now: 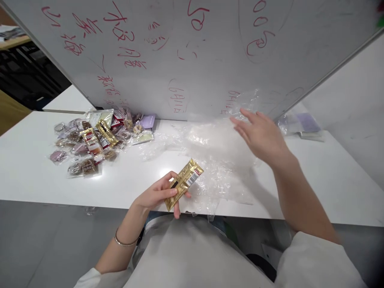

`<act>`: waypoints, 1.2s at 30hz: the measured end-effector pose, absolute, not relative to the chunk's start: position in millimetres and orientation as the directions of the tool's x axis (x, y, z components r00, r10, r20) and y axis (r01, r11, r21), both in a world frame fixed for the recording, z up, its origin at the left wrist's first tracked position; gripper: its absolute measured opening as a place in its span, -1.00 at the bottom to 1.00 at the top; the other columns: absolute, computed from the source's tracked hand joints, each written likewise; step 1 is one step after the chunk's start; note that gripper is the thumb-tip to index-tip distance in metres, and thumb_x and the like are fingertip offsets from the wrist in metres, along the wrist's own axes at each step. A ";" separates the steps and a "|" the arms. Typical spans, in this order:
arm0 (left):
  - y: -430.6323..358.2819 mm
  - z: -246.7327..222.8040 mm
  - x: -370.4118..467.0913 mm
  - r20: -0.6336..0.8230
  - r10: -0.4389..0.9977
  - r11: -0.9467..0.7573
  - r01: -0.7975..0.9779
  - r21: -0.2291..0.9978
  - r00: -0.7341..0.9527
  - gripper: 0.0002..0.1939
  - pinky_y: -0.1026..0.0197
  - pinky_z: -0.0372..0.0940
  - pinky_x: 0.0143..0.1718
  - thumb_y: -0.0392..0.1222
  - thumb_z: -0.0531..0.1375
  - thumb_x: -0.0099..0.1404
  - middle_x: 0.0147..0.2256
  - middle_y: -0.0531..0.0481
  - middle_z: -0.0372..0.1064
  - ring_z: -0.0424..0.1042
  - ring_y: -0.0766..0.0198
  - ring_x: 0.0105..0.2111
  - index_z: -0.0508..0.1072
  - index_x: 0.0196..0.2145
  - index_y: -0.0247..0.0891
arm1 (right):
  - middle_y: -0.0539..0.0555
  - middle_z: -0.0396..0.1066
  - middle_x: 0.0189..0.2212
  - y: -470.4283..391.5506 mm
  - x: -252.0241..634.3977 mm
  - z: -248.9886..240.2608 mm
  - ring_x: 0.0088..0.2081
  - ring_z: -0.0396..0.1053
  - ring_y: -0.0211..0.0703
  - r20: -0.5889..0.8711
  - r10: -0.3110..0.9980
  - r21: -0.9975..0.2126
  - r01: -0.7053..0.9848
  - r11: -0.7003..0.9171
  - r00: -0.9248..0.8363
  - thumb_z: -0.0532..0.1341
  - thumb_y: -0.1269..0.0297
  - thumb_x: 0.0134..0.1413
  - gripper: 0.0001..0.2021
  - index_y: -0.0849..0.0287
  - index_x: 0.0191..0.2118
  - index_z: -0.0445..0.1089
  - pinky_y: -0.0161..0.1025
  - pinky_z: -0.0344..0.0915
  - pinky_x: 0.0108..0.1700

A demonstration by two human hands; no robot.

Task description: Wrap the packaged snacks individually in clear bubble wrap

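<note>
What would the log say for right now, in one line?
left hand: holds gold packet | right hand: fingers spread, near clear plastic | table: pile of wrapped packets at left

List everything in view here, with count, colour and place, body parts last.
Held packet: one, gold, in the left hand
Pile of wrapped items: too many to count, mixed brown, purple, red and green, table's left side
Gold packets: two, gold, on the pile
Plastic wrapping: count unclear, clear, mid-table
Packages: count unclear, purple and pale, far right
Table: one, white, below the whiteboard
Whiteboard: one, white with red writing, behind the wrapping
Desk: one, light brown, upper left
Bangle: one, silvery, left wrist
Top: one, whitish, worn
Left hand: one, bare, near table's front edge
Right hand: one, bare, over the wrapping
</note>
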State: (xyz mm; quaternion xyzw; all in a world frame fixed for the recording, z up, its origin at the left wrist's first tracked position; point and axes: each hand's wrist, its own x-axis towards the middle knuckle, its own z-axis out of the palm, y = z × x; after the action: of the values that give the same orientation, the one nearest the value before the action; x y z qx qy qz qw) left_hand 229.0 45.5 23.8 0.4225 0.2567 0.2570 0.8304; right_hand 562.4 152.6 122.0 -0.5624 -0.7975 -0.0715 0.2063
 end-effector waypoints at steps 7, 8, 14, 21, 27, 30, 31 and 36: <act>28.2 27.1 205.5 -0.029 0.830 0.271 -0.356 0.894 0.557 -0.72 0.19 0.36 -0.73 0.02 0.21 0.33 -0.34 -0.02 0.50 0.45 0.19 -0.72 0.24 -0.11 -0.09 | -0.04 0.47 0.06 112.2 553.2 217.2 0.12 0.41 0.04 0.686 0.673 -0.046 0.907 0.419 -0.276 -0.01 0.17 0.42 -0.62 -0.14 0.26 0.29 0.08 0.32 0.18; 24.5 30.9 197.0 0.016 0.878 0.197 -0.390 0.900 0.479 -0.75 0.23 0.30 -0.78 0.01 0.20 0.33 -0.38 0.01 0.47 0.40 0.24 -0.76 0.27 -0.12 -0.09 | -0.11 0.45 0.08 104.1 545.9 212.3 0.11 0.42 0.00 0.668 0.628 -0.006 0.840 0.543 -0.401 0.02 0.22 0.41 -0.62 -0.21 0.25 0.28 0.06 0.38 0.14; 9.5 61.7 156.9 0.134 0.991 -0.133 -0.163 0.978 -0.003 -0.87 0.23 0.27 -0.77 -0.06 0.20 0.34 -0.45 -0.03 0.36 0.39 0.24 -0.63 0.49 -0.23 -0.11 | 0.01 0.46 0.09 70.3 509.7 93.6 0.14 0.40 -0.02 0.315 0.539 -0.176 0.510 0.842 -0.781 -0.01 0.59 0.29 -0.52 0.01 0.14 0.42 -0.01 0.49 0.06; 56.2 51.7 215.5 -0.058 0.890 -0.129 0.373 0.919 0.451 -0.69 0.23 0.35 -0.48 0.00 0.22 0.34 -0.31 -0.03 0.49 0.43 0.25 -0.44 0.52 0.00 -0.07 | 0.09 0.52 0.00 33.5 509.7 7.6 0.06 0.47 0.00 0.313 0.489 -0.082 0.490 0.868 -0.814 0.10 0.59 0.25 -0.65 0.18 0.04 0.47 -0.02 0.48 0.07; 76.1 7.9 263.4 -0.043 0.753 -0.478 0.590 0.651 0.657 -0.58 0.14 0.31 -0.20 -0.01 0.01 0.50 -0.22 -0.08 0.46 0.39 0.15 -0.20 0.35 0.22 -0.10 | 0.12 0.58 -0.16 13.4 509.7 -7.2 -0.09 0.52 -0.10 0.471 0.426 0.036 0.499 0.866 -0.773 0.19 0.58 0.20 -0.78 0.27 -0.10 0.50 -0.15 0.49 -0.04; 68.2 1.4 270.7 0.024 0.742 -0.607 0.656 0.448 0.670 -0.57 0.08 0.29 -0.17 0.00 -0.02 0.50 -0.24 -0.11 0.39 0.32 0.11 -0.20 0.34 0.23 -0.09 | 0.13 0.57 -0.15 10.7 506.7 -14.5 -0.06 0.50 -0.12 0.514 0.468 0.033 0.562 0.827 -0.719 0.20 0.55 0.20 -0.84 0.22 -0.19 0.50 -0.18 0.46 -0.02; 66.4 1.8 270.8 0.049 0.751 -0.619 0.677 0.397 0.658 -0.57 0.05 0.29 -0.16 0.02 -0.01 0.49 -0.21 -0.13 0.38 0.31 0.09 -0.19 0.36 0.21 -0.08 | 0.16 0.54 -0.07 11.2 505.4 -16.8 0.03 0.46 -0.06 0.498 0.501 0.021 0.588 0.809 -0.708 0.21 0.54 0.20 -0.86 0.22 -0.23 0.49 -0.13 0.43 0.05; 90.2 19.2 241.6 0.141 0.937 -0.348 0.835 0.426 0.318 -0.58 0.03 0.35 -0.13 0.00 -0.06 0.51 -0.03 -0.21 0.35 0.37 0.08 -0.11 0.41 0.12 -0.20 | 0.29 0.25 0.26 15.8 501.3 -24.0 0.32 0.11 0.23 0.301 0.590 -0.017 0.615 0.789 -0.749 0.20 0.50 0.20 -0.92 0.27 -0.32 0.42 0.13 0.23 0.30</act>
State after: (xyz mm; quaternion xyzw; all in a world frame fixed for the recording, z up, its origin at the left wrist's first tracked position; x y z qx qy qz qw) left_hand 241.6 90.2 19.2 0.7999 0.5540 0.1843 0.1386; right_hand 501.3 15.8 -24.0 -0.3224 -0.9342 -0.0418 0.1469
